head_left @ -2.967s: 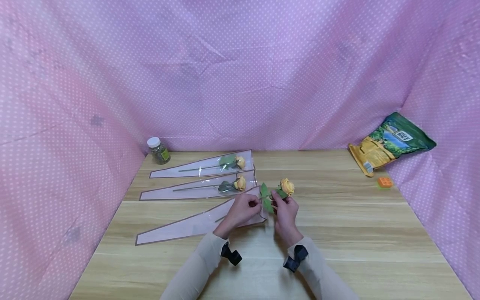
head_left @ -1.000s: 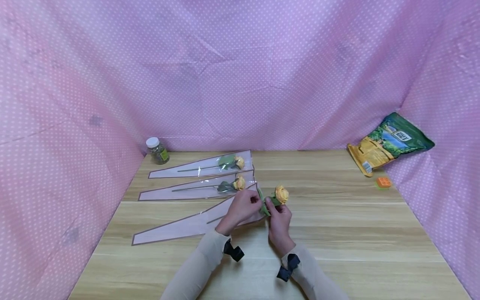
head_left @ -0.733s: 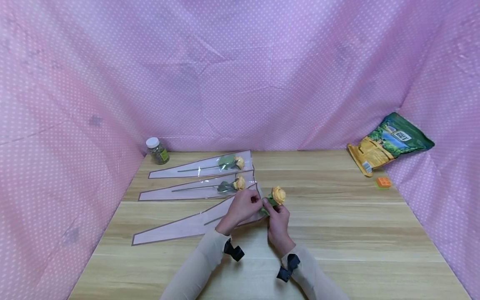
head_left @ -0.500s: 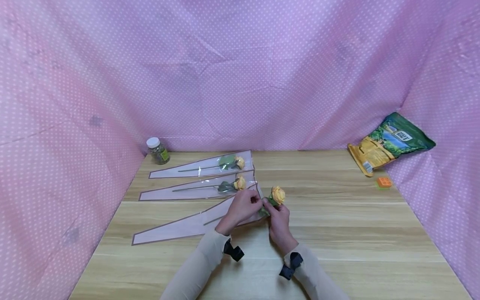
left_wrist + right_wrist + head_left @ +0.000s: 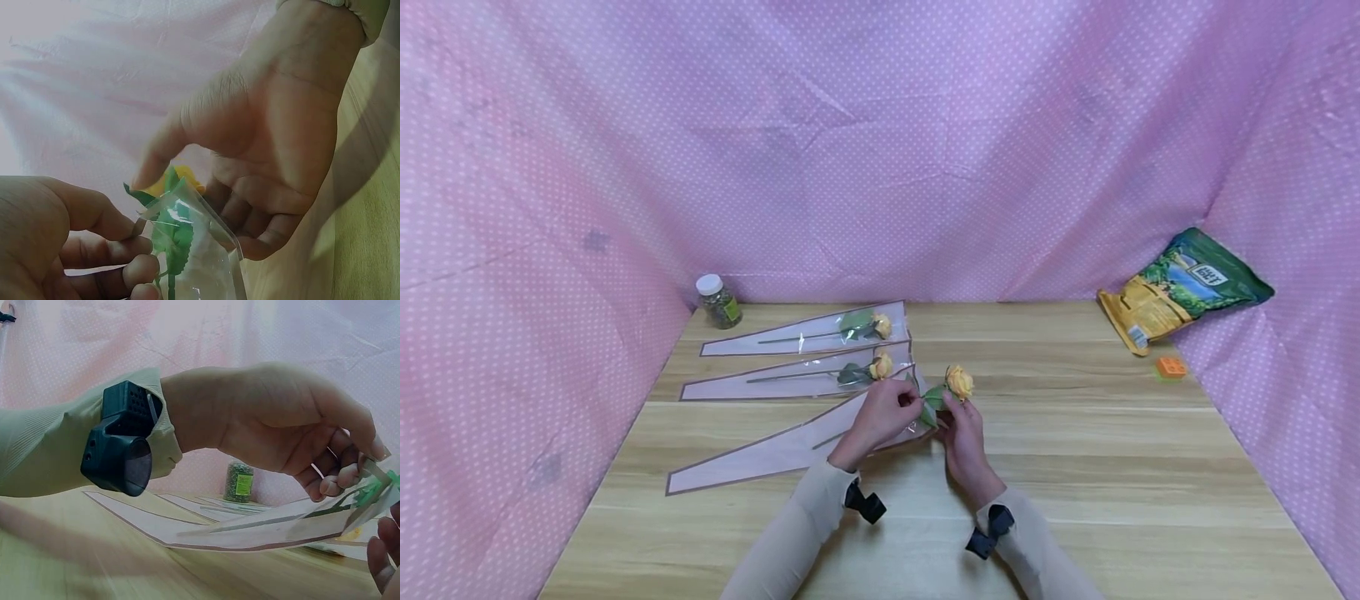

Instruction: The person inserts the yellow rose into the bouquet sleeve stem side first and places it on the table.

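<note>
In the head view, my left hand [image 5: 880, 417] pinches the open wide edge of the nearest clear flower sleeve [image 5: 737, 461]. My right hand [image 5: 966, 446] is at the yellow rose [image 5: 959, 382], with the thumb on a leaf just below the bloom. The rose's stem runs inside the sleeve, and the bloom sticks out past its mouth. Up close in the left wrist view, green leaves [image 5: 181, 240] show through the film, and the right fingers curl beside the sleeve's edge. The right wrist view shows the sleeve [image 5: 262, 534] lifted at its wide end.
Two more sleeves, the far one [image 5: 737, 344] and the middle one [image 5: 715, 389], lie behind with a rose in each. A white-lidded jar [image 5: 718, 302] stands at the back left. A green and yellow bag [image 5: 1183, 287] and an orange block [image 5: 1170, 367] are at the right.
Over three seconds the rose has moved left, its leaves passing into the sleeve's mouth. My right hand has shifted its hold slightly in the last half second. The left hand has stayed nearly in place.
</note>
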Tool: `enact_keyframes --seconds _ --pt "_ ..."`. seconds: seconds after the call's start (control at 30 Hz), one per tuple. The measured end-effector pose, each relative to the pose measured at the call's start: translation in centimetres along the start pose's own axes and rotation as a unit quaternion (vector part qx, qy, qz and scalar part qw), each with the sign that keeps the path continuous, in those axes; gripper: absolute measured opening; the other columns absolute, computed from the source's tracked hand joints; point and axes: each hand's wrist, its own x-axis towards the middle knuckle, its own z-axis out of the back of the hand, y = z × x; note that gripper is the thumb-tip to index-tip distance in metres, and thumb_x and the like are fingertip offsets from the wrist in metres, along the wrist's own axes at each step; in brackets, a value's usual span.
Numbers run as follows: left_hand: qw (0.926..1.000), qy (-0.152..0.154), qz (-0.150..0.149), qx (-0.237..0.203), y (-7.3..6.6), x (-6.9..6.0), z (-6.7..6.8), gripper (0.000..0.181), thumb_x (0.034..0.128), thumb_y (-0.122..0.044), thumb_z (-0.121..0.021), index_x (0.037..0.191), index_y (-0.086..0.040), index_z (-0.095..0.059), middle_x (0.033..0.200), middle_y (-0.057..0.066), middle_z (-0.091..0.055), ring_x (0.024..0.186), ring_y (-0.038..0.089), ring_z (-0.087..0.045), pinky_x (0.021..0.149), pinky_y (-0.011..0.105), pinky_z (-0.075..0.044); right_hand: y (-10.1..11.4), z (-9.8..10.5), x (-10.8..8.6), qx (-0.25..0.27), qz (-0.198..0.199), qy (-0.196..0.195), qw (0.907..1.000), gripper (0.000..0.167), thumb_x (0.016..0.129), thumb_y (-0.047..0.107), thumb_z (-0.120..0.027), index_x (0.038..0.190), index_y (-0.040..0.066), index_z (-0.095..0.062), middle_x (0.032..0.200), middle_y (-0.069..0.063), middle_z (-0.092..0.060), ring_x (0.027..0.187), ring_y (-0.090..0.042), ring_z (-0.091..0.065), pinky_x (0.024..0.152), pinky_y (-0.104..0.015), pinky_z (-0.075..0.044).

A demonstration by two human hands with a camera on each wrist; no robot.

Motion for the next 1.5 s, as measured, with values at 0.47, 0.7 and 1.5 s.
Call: enact_keyframes --seconds 0.47,0.7,1.5 --pt "1.0000 0.003 0.003 -0.003 0.0 0.0 -0.1 0.013 0.0829 -0.003 -0.063 0.071 -0.005 -0.068 0.065 0.001 -0.061 0.059 0.005 -0.046 0.055 0.015 -0.036 0.7 0.6 0.3 -0.027 0.005 0.003 0.9996 0.033 0.106 0.048 -0.036 0.122 0.020 -0.043 0.093 0.012 -0.068 0.081 -0.004 -0.064 0.071 -0.023 -0.050" --pt "0.9999 0.004 -0.003 0.010 -0.1 0.0 0.0 0.013 0.0821 -0.004 -0.063 0.071 -0.005 -0.069 0.063 0.001 -0.061 0.057 0.005 -0.045 0.055 0.016 -0.035 0.3 0.5 0.1 -0.047 0.011 0.008 0.9988 0.033 0.105 0.047 -0.039 0.120 0.018 -0.048 0.091 0.011 -0.067 0.080 -0.007 -0.062 0.066 -0.024 -0.049" --pt "0.9999 -0.013 -0.001 -0.011 0.2 -0.2 0.4 0.016 0.0897 -0.019 -0.071 0.077 -0.009 -0.073 0.069 0.003 -0.068 0.060 0.004 -0.050 0.057 0.016 -0.040 -0.4 0.3 0.1 -0.052 0.010 0.000 0.9986 0.023 0.105 0.040 -0.045 0.113 0.021 -0.054 0.101 0.012 -0.061 0.089 -0.002 -0.060 0.075 -0.020 -0.049"
